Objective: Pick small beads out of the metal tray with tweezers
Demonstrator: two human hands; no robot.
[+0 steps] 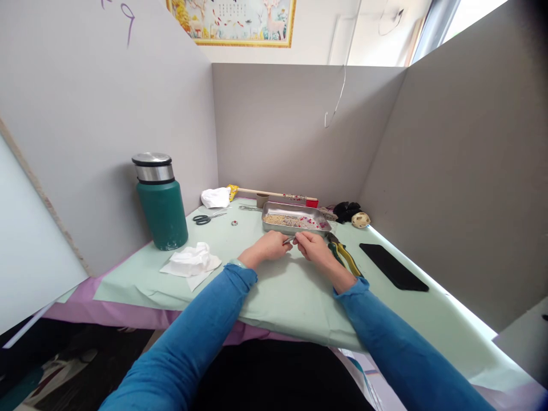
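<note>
Just in front of a metal tray (297, 230) of small beads, my two hands meet close together. My left hand (270, 245) is closed, and a slim grey metal piece (290, 239) sticks out from its fingers toward the right; its kind is too small to tell. The fingertips of my right hand (314, 246) are pinched near the far end of that piece; what they hold is too small to make out. Cutting pliers (349, 262) with yellow and green handles lie beside my right wrist. In the tray, tan beads fill the left and red and pale ones the right.
A green bottle (161, 211) and crumpled tissue (194, 260) stand at left. Scissors (208, 218) and a small beaded ring (234, 223) lie left of the tray. Behind it rests a wooden stick (265, 192). A black phone-like slab (394, 266) lies right. Grey partitions (291, 125) enclose the table.
</note>
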